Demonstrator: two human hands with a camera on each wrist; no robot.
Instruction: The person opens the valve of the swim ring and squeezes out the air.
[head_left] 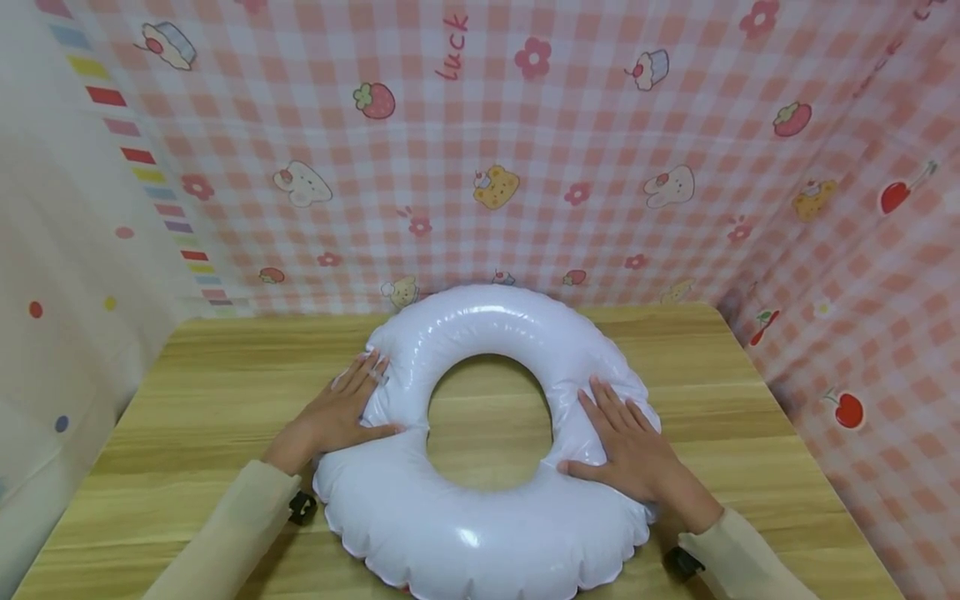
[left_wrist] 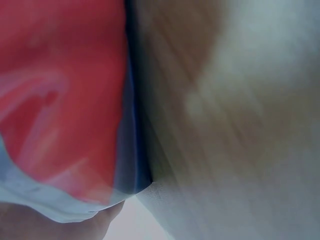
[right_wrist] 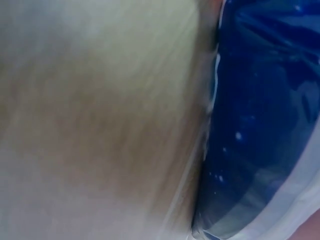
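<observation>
A white inflatable swim ring [head_left: 495,533] lies flat on the wooden table, plump and shiny, with creases under both hands. On its left side my left hand [head_left: 345,408] presses down, fingers extended and thumb pointing toward the hole. My right hand [head_left: 626,442] presses the right side in the same way, fingers spread. The ring's lower side is coloured: a red part [left_wrist: 65,100] shows in the left wrist view, and a dark blue part [right_wrist: 260,110] in the right wrist view.
The wooden table [head_left: 697,400] shows around the ring and through its hole. Behind it hangs a pink checked cloth [head_left: 450,167] with printed fruit and animals, which also covers the right side. A white cloth [head_left: 67,333] with coloured dots hangs at the left.
</observation>
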